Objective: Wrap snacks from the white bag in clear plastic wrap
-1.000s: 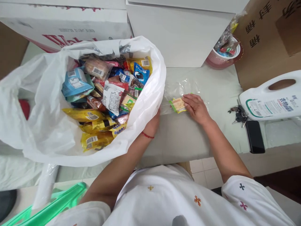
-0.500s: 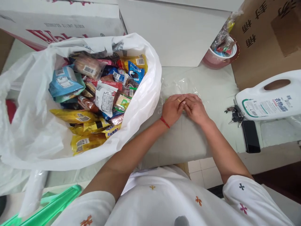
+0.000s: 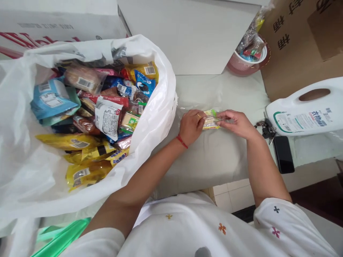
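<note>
You have both hands at one small packet (image 3: 210,119), which lies on the cloth-covered table (image 3: 214,153) between your left hand (image 3: 191,125) and your right hand (image 3: 238,124). The step in hand, as far as can be judged, is handling that packet at its two ends; any move from here would call for controlling both ends without crushing what is inside. Your left hand is half closed, fingers curled and thumb alongside, covering the packet's left end; whether it grips or only presses cannot be told, because the palm hides it. Your right hand comes in from the other side with thumb and forefinger slightly parted at the packet's right end, touching it or the film there; you cannot tell from this view if they pinch it. Thin clear plastic (image 3: 182,110) shows just beside your left hand. Left of that hand stands the open white bag (image 3: 151,137), full of wrapped snacks (image 3: 107,116). To the right of your right hand lie the keys (image 3: 268,129), the phone (image 3: 284,154) and the white jug (image 3: 292,119).
</note>
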### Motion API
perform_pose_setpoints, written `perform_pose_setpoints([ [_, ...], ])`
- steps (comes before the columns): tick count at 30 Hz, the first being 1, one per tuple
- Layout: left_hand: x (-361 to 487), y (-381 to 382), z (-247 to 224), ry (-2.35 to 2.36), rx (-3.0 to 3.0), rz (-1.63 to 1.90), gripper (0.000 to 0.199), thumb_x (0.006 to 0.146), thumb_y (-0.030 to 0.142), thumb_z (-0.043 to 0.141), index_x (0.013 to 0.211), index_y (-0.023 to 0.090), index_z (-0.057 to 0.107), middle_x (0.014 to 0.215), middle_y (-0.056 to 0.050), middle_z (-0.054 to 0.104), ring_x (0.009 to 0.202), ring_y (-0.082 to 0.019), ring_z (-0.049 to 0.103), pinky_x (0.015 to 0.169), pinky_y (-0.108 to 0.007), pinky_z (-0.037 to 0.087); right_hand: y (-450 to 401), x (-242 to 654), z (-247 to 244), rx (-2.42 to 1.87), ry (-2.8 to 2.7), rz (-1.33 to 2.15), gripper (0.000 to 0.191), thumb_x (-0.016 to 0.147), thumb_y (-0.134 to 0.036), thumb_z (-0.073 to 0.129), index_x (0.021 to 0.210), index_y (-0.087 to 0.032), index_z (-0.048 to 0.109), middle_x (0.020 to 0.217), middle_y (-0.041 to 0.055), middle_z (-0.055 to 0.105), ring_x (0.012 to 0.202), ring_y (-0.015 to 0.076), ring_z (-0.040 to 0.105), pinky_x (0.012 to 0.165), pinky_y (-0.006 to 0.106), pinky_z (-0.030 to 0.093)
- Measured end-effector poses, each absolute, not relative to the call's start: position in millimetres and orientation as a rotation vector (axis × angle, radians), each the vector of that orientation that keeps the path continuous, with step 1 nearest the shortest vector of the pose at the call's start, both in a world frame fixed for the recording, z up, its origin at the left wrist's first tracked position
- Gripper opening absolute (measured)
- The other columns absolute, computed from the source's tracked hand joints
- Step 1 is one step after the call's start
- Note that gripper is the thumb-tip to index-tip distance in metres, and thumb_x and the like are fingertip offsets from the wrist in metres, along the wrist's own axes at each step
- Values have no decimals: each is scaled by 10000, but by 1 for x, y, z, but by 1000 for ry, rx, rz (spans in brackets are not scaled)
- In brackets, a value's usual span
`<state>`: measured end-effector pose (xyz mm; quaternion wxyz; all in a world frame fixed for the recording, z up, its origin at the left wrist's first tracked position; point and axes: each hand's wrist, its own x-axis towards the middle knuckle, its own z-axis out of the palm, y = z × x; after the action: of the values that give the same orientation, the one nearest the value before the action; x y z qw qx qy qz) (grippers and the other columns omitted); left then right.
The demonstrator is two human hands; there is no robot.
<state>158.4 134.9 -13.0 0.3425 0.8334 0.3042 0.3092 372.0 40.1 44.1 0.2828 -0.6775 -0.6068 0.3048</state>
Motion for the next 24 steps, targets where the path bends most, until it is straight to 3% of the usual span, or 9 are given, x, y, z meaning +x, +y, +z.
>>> perform_pose_setpoints([
  [3,154,133,-13,715,2148,831,230,1018,319,527,950,201,712,1075,-73,764,1069,-225,670,974,-396,493,44,375,42,-1807,-1495,913,322,838,-540,753,847,-218,755,794,18,687,748,174,605,707,309,483],
  [7,151,135,-14,681,2179,825,148,961,243,580,942,201,720,1077,-69,769,1054,-227,677,966,-404,500,53,382,20,-1928,-1281,965,349,772,-547,785,773,-205,717,636,-24,570,575,116,452,546,270,350],
  [10,153,137,-14,688,2200,818,161,956,216,580,931,194,737,1077,-66,775,1045,-230,677,956,-405,506,59,394,10,-2075,-1251,879,322,778,-514,771,746,-201,703,573,-36,511,525,107,395,511,274,310],
  [13,154,137,-13,718,2230,785,186,964,201,567,946,193,753,1092,-66,776,1073,-237,672,971,-414,506,68,405,24,-2156,-1271,452,293,854,-488,696,797,-201,711,674,7,604,618,154,529,603,310,445],
  [15,155,138,-11,731,2255,743,205,974,197,554,954,194,758,1100,-69,774,1083,-239,668,982,-418,505,79,408,42,-2050,-1392,135,322,893,-509,656,989,-212,733,939,63,695,864,227,643,777,383,533],
  [17,155,139,-11,729,2280,706,213,985,197,548,968,191,761,1113,-72,769,1092,-236,664,986,-416,503,95,404,59,-1879,-1695,55,497,875,-556,690,1264,-247,676,1232,95,668,1178,302,606,970,476,515],
  [19,156,141,-11,728,2304,685,214,993,194,547,987,186,761,1123,-75,764,1099,-234,655,984,-413,499,114,395,69,-1748,-2039,162,663,833,-568,753,1409,-274,602,1320,96,644,1336,350,510,1078,538,444],
  [21,156,141,-11,722,2322,679,211,994,182,550,999,182,761,1118,-74,757,1099,-231,639,984,-408,493,132,384,72,-1715,-2240,285,544,871,-509,736,1354,-269,659,1192,86,698,1297,357,536,1083,544,424],
  [24,156,140,-10,799,2340,733,197,979,184,574,969,184,771,1110,-80,726,1116,-252,577,990,-419,469,141,370,71,-1766,-2299,345,258,957,-366,620,1110,-235,781,1004,68,722,1050,286,643,950,439,483],
])
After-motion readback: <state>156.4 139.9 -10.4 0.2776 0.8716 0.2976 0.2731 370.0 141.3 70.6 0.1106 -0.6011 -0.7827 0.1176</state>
